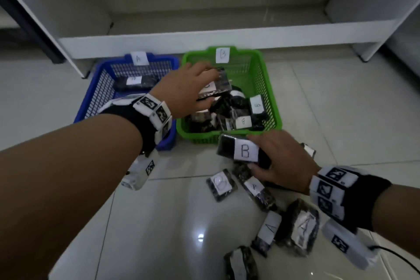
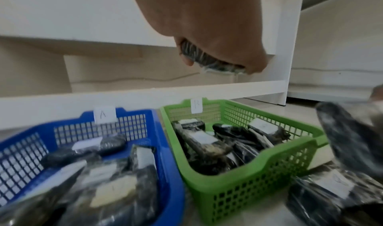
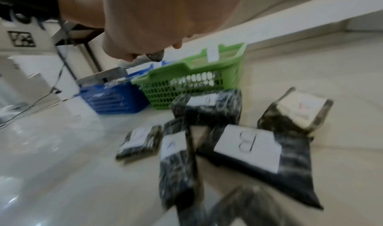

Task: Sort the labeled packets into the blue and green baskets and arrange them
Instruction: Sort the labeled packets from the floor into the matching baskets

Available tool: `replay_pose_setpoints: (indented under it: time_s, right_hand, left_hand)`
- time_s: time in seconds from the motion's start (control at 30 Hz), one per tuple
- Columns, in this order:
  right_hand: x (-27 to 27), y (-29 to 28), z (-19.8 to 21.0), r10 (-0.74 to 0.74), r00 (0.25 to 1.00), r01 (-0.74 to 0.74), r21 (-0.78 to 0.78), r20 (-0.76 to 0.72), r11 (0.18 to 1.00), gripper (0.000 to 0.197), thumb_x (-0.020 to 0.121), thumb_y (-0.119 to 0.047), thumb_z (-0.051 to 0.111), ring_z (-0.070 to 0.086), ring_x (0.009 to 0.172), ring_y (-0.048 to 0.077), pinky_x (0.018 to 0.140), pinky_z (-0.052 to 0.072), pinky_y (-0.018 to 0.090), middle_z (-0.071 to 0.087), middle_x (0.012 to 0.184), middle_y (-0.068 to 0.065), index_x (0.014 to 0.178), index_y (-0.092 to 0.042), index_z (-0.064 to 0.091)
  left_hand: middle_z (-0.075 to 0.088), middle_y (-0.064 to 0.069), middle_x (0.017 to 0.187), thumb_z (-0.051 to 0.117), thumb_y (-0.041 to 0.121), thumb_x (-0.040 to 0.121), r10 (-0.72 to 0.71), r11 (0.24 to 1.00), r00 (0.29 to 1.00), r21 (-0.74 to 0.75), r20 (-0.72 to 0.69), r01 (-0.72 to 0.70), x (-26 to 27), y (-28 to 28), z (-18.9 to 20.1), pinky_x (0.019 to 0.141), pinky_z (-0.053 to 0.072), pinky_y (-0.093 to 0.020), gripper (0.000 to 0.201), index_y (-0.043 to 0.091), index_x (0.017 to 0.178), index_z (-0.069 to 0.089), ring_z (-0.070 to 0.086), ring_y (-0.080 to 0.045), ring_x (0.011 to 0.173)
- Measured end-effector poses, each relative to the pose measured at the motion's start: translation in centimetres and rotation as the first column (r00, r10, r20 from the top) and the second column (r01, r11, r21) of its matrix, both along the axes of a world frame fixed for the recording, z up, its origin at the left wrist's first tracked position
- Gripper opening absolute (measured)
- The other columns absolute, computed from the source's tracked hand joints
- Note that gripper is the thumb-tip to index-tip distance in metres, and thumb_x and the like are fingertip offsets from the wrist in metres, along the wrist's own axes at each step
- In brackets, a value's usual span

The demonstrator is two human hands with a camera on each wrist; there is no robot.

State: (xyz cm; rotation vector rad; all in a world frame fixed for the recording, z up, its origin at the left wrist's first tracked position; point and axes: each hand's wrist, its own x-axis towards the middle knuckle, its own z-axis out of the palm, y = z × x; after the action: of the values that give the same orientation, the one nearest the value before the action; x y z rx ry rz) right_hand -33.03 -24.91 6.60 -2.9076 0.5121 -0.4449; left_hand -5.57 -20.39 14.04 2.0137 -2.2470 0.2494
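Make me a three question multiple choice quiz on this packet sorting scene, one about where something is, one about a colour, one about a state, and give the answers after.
1. Where is the left hand?
A. Over the green basket
B. On the shelf
C. Flat on the floor

2. What colour is the basket tagged A?
A. Green
B. Blue
C. Red

3. What is the right hand doing?
A. Hanging idle
B. Pressing the tiles
C. Holding a packet labeled B

Answers:
1 A, the head view shows it above the green basket, gripping a dark packet.
2 B, the A tag sits on the blue basket.
3 C, its fingers curl round the packet labeled B, just in front of the green basket.
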Motion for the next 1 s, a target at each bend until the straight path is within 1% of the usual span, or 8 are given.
replay_pose_setpoints:
  time_s: [0.13, 0.23, 0.3, 0.43, 0.5, 0.63, 0.83, 1.0]
  right_hand:
    - [1.8, -2.0, 3.1, -0.233, 0.972, 0.230, -0.183, 0.002, 0.956, 0.054, 0.071, -0.032, 0.074, 0.059, 0.060, 0.026, 0.060, 0.045, 0.031, 0.064, 0.090, 0.008, 0.117, -0.008, 0.058]
    - [4.9, -3.7, 6.2, -0.415, 0.909, 0.405, -0.139, -0.044, 0.903, 0.053, 0.079, -0.026, 0.070, 0.059, 0.063, 0.032, 0.055, 0.047, 0.035, 0.058, 0.101, 0.011, 0.126, -0.012, 0.051]
    - [7.2, -5.4, 7.9, -0.506, 0.855, 0.501, -0.070, -0.111, 0.863, 0.050, 0.087, -0.027, 0.060, 0.059, 0.079, 0.034, 0.061, 0.047, 0.037, 0.051, 0.111, 0.010, 0.132, -0.016, 0.042]
    - [10.7, -10.3, 8.6, -0.670, 0.683, 0.708, 0.037, -0.290, 0.705, 0.033, 0.090, -0.022, 0.050, 0.059, 0.094, 0.035, 0.070, 0.045, 0.036, 0.051, 0.115, 0.015, 0.120, -0.012, 0.041]
    - [11.6, -11.7, 7.4, -0.730, 0.589, 0.803, 0.150, -0.347, 0.577, 0.032, 0.091, -0.022, 0.049, 0.058, 0.101, 0.035, 0.075, 0.044, 0.036, 0.055, 0.117, 0.019, 0.118, -0.007, 0.041]
    - [12.5, -11.5, 3.3, -0.812, 0.553, 0.755, 0.524, -0.186, 0.394, 0.033, 0.088, -0.017, 0.052, 0.057, 0.092, 0.035, 0.072, 0.045, 0.036, 0.056, 0.111, 0.022, 0.115, -0.005, 0.037]
    - [12.7, -11.6, 0.4, -0.797, 0.603, 0.673, 0.552, -0.024, 0.492, 0.026, 0.086, -0.006, 0.052, 0.057, 0.087, 0.037, 0.073, 0.050, 0.045, 0.056, 0.105, 0.022, 0.105, -0.011, 0.037]
    - [12.5, -11.7, -1.1, -0.689, 0.722, 0.660, 0.366, -0.065, 0.657, 0.027, 0.088, -0.002, 0.053, 0.054, 0.095, 0.033, 0.079, 0.044, 0.035, 0.043, 0.119, 0.015, 0.113, -0.006, 0.046]
  left_hand:
    - [0.032, -0.013, 0.133, 0.068, 0.036, 0.077, 0.297, 0.952, 0.929, -0.003, -0.223, -0.305, 0.8, -0.9, 0.8, 0.077, 0.052, -0.042, 0.048, 0.020, 0.117, 0.047, 0.055, -0.034, 0.097]
    - [0.029, -0.013, 0.124, 0.075, 0.030, 0.068, 0.454, 0.868, 0.653, 0.137, -0.606, -0.477, 1.1, -2.3, -0.8, 0.087, 0.049, -0.044, 0.054, 0.018, 0.109, 0.041, 0.048, -0.033, 0.106]
    - [0.025, -0.015, 0.127, 0.079, 0.025, 0.066, 0.484, 0.859, 0.567, 0.240, -0.666, -0.452, 0.9, -3.6, -2.0, 0.093, 0.045, -0.043, 0.064, 0.013, 0.114, 0.038, 0.037, -0.032, 0.116]
    - [0.023, -0.015, 0.131, 0.080, 0.019, 0.067, 0.495, 0.865, 0.624, 0.277, -0.605, -0.417, 0.3, -5.2, -4.3, 0.096, 0.039, -0.034, 0.069, 0.009, 0.121, 0.038, 0.035, -0.029, 0.118]
    - [0.024, -0.014, 0.131, 0.079, 0.020, 0.068, 0.521, 0.851, 0.584, 0.322, -0.622, -0.415, 0.1, -5.7, -5.4, 0.097, 0.042, -0.037, 0.069, 0.010, 0.123, 0.038, 0.039, -0.032, 0.116]
    - [0.024, -0.012, 0.130, 0.076, 0.023, 0.071, 0.519, 0.854, 0.552, 0.372, -0.653, -0.363, -0.8, -6.7, -7.0, 0.100, 0.042, -0.038, 0.068, 0.009, 0.127, 0.038, 0.041, -0.031, 0.118]
    - [0.029, -0.012, 0.132, 0.067, 0.018, 0.083, 0.452, 0.892, 0.686, 0.311, -0.570, -0.329, -2.2, -7.3, -8.6, 0.093, 0.037, -0.031, 0.056, 0.006, 0.127, 0.034, 0.042, -0.028, 0.120]
    - [0.035, -0.013, 0.131, 0.059, 0.032, 0.089, 0.442, 0.889, 0.800, 0.317, -0.407, -0.330, -2.0, -6.8, -9.6, 0.096, 0.038, -0.036, 0.052, 0.006, 0.126, 0.035, 0.040, -0.028, 0.121]
